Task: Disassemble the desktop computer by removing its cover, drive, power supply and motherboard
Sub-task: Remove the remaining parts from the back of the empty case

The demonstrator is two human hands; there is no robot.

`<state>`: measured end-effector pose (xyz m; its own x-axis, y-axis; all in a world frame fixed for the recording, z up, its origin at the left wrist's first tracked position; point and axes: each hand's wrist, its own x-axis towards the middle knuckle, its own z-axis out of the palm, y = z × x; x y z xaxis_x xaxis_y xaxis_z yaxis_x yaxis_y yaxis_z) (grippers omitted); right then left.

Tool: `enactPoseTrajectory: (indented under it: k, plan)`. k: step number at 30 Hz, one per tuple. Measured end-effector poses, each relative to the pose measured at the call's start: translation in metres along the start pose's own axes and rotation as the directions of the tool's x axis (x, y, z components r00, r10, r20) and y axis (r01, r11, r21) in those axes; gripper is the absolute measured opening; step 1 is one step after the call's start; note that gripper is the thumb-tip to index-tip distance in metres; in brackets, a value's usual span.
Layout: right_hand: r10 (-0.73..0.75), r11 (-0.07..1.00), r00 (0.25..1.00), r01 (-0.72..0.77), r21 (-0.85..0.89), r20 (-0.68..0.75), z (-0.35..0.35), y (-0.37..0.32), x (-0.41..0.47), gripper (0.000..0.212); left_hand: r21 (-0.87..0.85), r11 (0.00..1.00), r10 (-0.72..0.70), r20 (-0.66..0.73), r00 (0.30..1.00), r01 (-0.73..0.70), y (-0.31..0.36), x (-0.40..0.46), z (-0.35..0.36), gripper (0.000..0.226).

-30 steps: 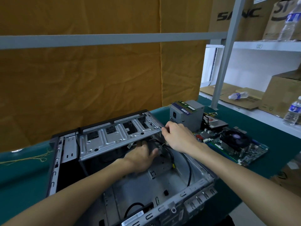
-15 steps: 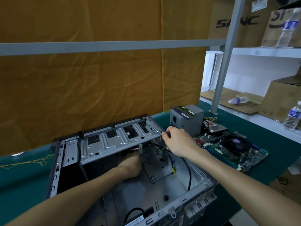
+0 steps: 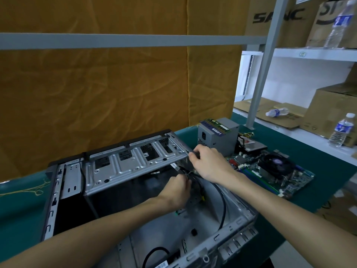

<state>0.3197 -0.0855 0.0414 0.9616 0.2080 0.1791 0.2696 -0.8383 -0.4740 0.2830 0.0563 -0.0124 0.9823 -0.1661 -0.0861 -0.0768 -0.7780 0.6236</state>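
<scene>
The open computer case (image 3: 237,219) lies on the green table with its silver drive cage (image 3: 135,165) raised at the far side. My right hand (image 3: 210,163) grips the cage's right corner. My left hand (image 3: 176,190) is inside the case just under the cage, with its fingers curled round the black cables (image 3: 222,202) there. The grey power supply (image 3: 218,136) stands on the table beyond the case, a memory stick lying on top. The motherboard (image 3: 270,173) with its black fan lies flat to the right of the case.
A silver drive (image 3: 253,145) lies behind the motherboard. White shelves at the right carry cardboard boxes (image 3: 332,113) and water bottles (image 3: 342,130). A grey frame post (image 3: 260,78) rises by the table's far right corner. Yellow cloth hangs behind the table.
My left hand has come out from deep under the cage and moved right to the cables below my right hand. The right hand stays on the cage corner.
</scene>
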Motion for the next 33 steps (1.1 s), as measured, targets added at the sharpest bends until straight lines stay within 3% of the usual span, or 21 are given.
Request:
enactPoseTrajectory:
  k: [6, 12, 14, 18, 22, 25, 29, 31, 33]
  plan:
    - [-0.003, 0.999, 1.000, 0.003, -0.036, -0.006, -0.001, -0.003, -0.001, 0.030, 0.317, 0.946, 0.045, 0.061, 0.997, -0.062, 0.014, 0.009, 0.011, 0.012]
    - [-0.018, 0.996, 1.000, 0.017, -0.086, -0.009, -0.001, -0.003, -0.003, 0.032, 0.527, 0.834, 0.122, 0.114, 0.986, -0.164, 0.009, 0.002, -0.003, 0.046]
    - [-0.016, 0.995, 1.000, 0.015, -0.097, -0.013, -0.001, -0.003, -0.004, 0.032, 0.527, 0.830, 0.131, 0.136, 0.982, -0.184, 0.010, -0.005, -0.011, 0.046]
    - [-0.050, 0.980, 0.998, 0.040, -0.197, -0.044, -0.003, -0.007, -0.002, 0.031, 0.562, 0.805, 0.240, -0.016, 0.971, -0.190, 0.010, -0.031, -0.043, 0.025]
    - [-0.209, 0.929, 0.975, 0.175, -0.325, -0.074, -0.004, -0.015, -0.004, 0.027, 0.481, 0.876, 0.220, -0.339, 0.915, -0.032, -0.005, -0.069, -0.082, 0.020]
    - [-0.274, 0.888, 0.961, 0.236, -0.394, -0.043, -0.003, -0.019, -0.009, 0.024, 0.370, 0.917, 0.121, -0.612, 0.782, 0.148, -0.034, -0.097, -0.110, 0.012]
    - [-0.280, 0.856, 0.960, 0.243, -0.456, -0.015, -0.004, -0.024, -0.014, 0.023, 0.285, 0.811, -0.226, -0.653, 0.723, 0.511, -0.074, -0.116, -0.136, 0.042]
    - [-0.260, 0.844, 0.966, 0.231, -0.483, 0.008, -0.004, -0.028, -0.016, 0.028, 0.256, 0.789, -0.309, -0.620, 0.721, 0.558, -0.084, -0.118, -0.143, 0.036]
    - [-0.223, 0.837, 0.974, 0.215, -0.504, 0.045, -0.003, -0.031, -0.021, 0.033, 0.238, 0.838, -0.245, -0.640, 0.728, 0.491, -0.086, -0.120, -0.146, 0.024]
